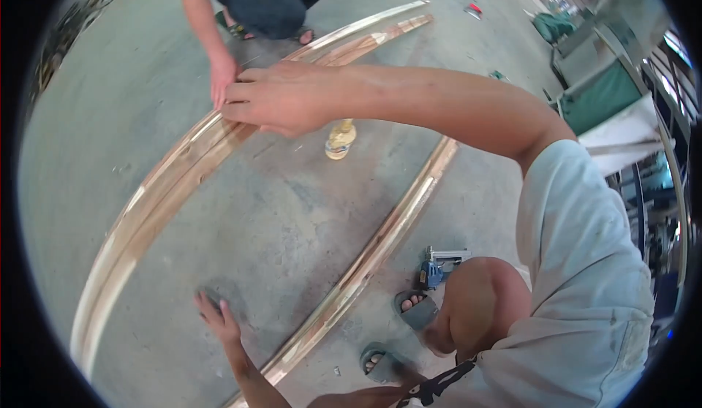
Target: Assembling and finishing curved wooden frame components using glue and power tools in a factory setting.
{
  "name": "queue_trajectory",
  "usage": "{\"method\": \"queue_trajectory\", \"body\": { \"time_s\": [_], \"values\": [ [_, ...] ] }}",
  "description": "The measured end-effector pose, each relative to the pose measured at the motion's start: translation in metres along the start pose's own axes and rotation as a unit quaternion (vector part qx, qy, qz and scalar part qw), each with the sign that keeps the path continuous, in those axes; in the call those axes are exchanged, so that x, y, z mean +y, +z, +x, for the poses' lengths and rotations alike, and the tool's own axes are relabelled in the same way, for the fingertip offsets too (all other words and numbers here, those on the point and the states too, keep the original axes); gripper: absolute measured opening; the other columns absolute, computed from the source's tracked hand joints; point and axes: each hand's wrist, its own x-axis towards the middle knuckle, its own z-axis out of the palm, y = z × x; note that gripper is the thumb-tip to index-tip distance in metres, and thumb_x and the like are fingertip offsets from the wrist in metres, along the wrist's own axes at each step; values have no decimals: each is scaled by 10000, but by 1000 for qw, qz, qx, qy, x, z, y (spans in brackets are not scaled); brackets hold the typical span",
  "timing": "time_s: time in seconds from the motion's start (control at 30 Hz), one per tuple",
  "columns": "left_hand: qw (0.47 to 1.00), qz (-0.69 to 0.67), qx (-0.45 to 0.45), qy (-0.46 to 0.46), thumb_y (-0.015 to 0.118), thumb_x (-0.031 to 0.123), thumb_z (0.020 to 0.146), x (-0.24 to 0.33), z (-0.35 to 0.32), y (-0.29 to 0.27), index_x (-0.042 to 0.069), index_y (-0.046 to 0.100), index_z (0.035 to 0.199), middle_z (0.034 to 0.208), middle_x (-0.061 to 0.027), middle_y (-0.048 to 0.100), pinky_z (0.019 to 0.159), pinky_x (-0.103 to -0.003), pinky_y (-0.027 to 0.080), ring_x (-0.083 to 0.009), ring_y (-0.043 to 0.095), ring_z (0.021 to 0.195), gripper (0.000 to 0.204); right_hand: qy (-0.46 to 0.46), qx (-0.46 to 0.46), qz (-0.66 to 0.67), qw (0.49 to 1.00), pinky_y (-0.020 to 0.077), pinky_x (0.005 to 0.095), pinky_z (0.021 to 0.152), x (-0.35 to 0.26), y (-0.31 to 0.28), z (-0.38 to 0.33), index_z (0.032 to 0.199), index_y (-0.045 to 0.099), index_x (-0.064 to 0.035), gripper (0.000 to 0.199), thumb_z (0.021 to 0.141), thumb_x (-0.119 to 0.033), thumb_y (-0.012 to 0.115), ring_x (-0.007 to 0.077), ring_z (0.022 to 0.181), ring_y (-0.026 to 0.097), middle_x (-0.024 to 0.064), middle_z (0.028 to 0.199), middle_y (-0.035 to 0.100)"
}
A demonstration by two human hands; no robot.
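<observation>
My right hand (281,99) reaches across from the right, its fingers bent over a long curved wooden strip (164,181) on the floor. It grips the strip beside a co-worker's hand (223,82), which touches the same spot. My left hand (219,320) hangs at the lower left with fingers spread, holding nothing. A second long wooden strip (380,251) lies closer to me, on a slant. Between the two strips stands a small bottle of yellowish stuff (340,143), its top partly hidden by my right forearm.
A blue nail gun (436,267) lies on the floor beside my sandalled foot. Across from me the co-worker (259,2) crouches behind the far strip. A small red object (474,9) lies farther off. Metal frames with green panels (603,97) stand on the right.
</observation>
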Motion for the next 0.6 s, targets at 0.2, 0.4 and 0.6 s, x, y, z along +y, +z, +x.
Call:
{"method": "queue_trajectory", "body": {
  "time_s": [0.2,0.4,0.6],
  "values": [
    [644,-586,436,229,689,383,903,237,-62,-173,100,629,1275,1282,-175,639,966,-554,490,-386,620,1121,472,-19,-9,17,1000,532,436,946,-26,-68,-92,1279,583,-69,445,873,-156,745,303,1167,582,93,1191,615],
    [578,-761,138,261,587,786,875,245,-132,-256,52,69,1655,1689,-255,184,1282,-492,176,-347,171,1576,1190,44,-96,130,986,519,421,937,-59,-74,-156,1239,585,-63,417,863,-145,747,287,1159,566,89,1177,620],
    [565,-777,194,200,686,742,817,128,-151,-237,44,495,1368,1360,-153,554,1127,-534,396,-344,485,1314,910,-5,-59,139,988,545,405,869,-87,-50,-165,1186,597,-48,364,867,-177,717,273,1112,571,74,1158,617]
  ]
}}
